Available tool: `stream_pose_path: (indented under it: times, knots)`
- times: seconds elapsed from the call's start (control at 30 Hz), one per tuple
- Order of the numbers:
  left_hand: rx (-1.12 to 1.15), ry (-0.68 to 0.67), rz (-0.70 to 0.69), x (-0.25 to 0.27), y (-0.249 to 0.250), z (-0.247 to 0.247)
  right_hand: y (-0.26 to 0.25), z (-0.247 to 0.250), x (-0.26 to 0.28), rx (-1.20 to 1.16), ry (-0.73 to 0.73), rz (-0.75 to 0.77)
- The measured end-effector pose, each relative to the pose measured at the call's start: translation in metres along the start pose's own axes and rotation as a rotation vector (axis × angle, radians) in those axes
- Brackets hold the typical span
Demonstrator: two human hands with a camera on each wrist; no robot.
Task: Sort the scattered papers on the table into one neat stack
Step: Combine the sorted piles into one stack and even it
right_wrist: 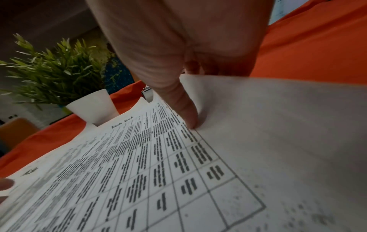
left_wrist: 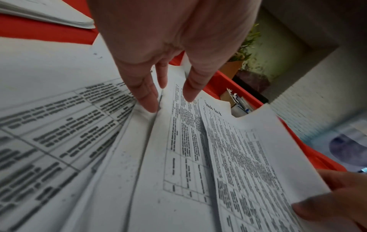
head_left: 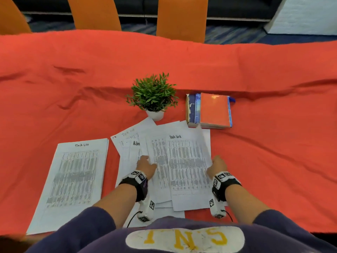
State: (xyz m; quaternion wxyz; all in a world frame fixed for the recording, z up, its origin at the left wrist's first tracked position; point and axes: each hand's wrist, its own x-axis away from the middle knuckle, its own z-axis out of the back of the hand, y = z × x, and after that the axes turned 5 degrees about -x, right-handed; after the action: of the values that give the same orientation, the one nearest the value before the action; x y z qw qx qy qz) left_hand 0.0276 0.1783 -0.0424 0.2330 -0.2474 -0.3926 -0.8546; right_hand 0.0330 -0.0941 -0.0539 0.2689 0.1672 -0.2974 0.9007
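Note:
Loose printed sheets (head_left: 135,143) lie fanned and overlapping on the red tablecloth in front of me. The top "Task List" sheet (head_left: 186,167) lies slightly askew on them. My right hand (head_left: 217,164) pinches its right edge. In the right wrist view the thumb (right_wrist: 188,113) presses on the paper (right_wrist: 158,172), which curls up there, and the fingers are hidden underneath. My left hand (head_left: 145,162) rests with straight fingers (left_wrist: 147,97) on the pile at the left edge of the upper sheets (left_wrist: 178,157). A separate squared stack (head_left: 73,179) lies to the left.
A small potted plant (head_left: 154,95) in a white pot stands just behind the papers. A pile of books (head_left: 209,110) lies to its right. Orange chairs (head_left: 94,13) stand along the far edge of the table (head_left: 273,106).

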Motion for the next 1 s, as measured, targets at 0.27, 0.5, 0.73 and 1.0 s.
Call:
stream_pose_path:
  times: [0.27, 0.5, 0.73, 1.0]
  knots:
    - [0.033, 0.085, 0.02, -0.002, 0.018, -0.018, 0.006, 0.029, 0.007, -0.438, -0.122, 0.202]
    - [0.18, 0.136, -0.069, 0.019, 0.02, -0.003, -0.006, 0.039, -0.005, -0.718, -0.286, 0.103]
    - [0.406, 0.071, -0.188, 0.051, 0.026, 0.011, -0.02, 0.031, -0.008, -0.709, -0.358, 0.172]
    - [0.299, 0.064, -0.147, 0.041, 0.015, 0.008, -0.021, 0.042, 0.005, -0.701, -0.212, 0.155]
